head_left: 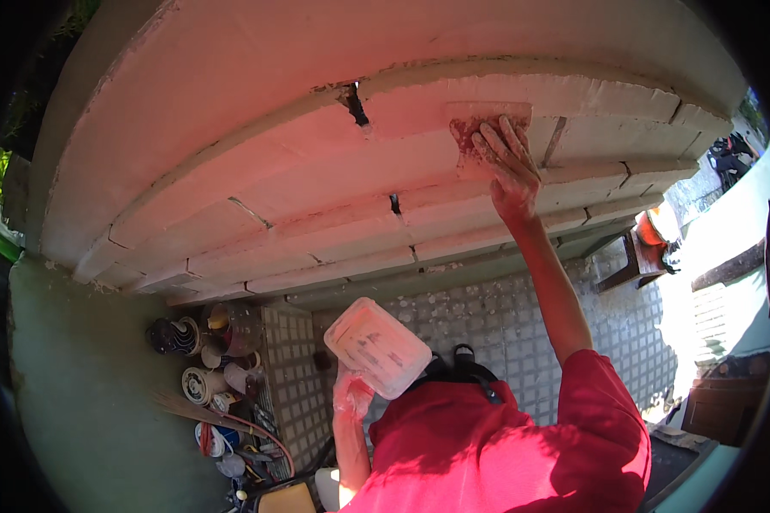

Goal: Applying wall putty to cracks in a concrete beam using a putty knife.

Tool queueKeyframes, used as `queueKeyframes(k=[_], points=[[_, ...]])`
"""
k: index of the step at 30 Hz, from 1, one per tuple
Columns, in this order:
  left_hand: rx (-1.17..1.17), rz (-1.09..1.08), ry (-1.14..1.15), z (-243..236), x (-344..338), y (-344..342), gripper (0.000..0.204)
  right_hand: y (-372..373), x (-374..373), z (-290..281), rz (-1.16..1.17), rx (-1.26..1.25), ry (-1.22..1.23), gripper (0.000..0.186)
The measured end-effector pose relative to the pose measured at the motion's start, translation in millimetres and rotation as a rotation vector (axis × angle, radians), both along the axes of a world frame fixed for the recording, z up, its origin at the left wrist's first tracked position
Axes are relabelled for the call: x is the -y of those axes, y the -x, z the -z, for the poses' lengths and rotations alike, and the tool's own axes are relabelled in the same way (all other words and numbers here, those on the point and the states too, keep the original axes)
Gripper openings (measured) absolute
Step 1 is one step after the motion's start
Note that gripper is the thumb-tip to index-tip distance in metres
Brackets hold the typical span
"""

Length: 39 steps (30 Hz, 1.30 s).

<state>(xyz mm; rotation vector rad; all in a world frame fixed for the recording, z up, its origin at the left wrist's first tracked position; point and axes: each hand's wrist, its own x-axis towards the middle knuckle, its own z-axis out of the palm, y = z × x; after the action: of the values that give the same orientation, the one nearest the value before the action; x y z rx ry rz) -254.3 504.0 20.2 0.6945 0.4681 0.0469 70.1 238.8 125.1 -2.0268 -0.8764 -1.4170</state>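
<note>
My right hand (pixel 511 167), dusted with pale paste, grips a broad flat putty scraper (pixel 464 131). Its wide edge rests against the pale block wall (pixel 299 162), just below a long ledge. Lower down, on the left, my left hand (pixel 352 395) supports a shallow rectangular plastic tub (pixel 378 346) from its near side. White residue and darker streaks mark the tub's inside. Dark open gaps break the ledges, one of them a hole (pixel 353 104) to the left of the scraper. My left fingers are partly hidden behind the tub.
Buckets (pixel 201 386), cups and tools crowd the floor along the green wall (pixel 94 376) on the left. A wooden bench (pixel 631 263) with an orange bucket (pixel 656 226) stands at the right. Patterned tiles (pixel 522 295) cover the floor beneath me.
</note>
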Motion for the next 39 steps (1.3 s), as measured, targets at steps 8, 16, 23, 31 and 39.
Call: queueKeyframes(k=[8, 16, 23, 31, 39], points=[[-0.014, -0.004, 0.014, -0.4, 28.4, -13.4, 0.071, 26.1, 12.3, 38.5, -0.109, -0.122, -0.278, 0.043], [-0.031, -0.069, -0.013, 0.3, 59.8, -15.7, 0.068, 35.1, -73.4, -10.9, -0.196, -0.278, -0.645, 0.067], [-0.018, -0.127, -0.013, 3.0, 70.6, 0.5, 0.066, 76.2, -107.3, -13.7, -0.443, -0.365, -0.568, 0.064], [0.006, -0.139, 0.027, 10.9, 64.3, 1.6, 0.066, 51.5, -97.6, -37.9, -0.234, -0.295, -0.589, 0.069], [0.047, -0.112, 0.058, 11.1, 38.8, -13.0, 0.064, 70.6, -130.3, -32.0, -0.400, -0.312, -0.607, 0.069]])
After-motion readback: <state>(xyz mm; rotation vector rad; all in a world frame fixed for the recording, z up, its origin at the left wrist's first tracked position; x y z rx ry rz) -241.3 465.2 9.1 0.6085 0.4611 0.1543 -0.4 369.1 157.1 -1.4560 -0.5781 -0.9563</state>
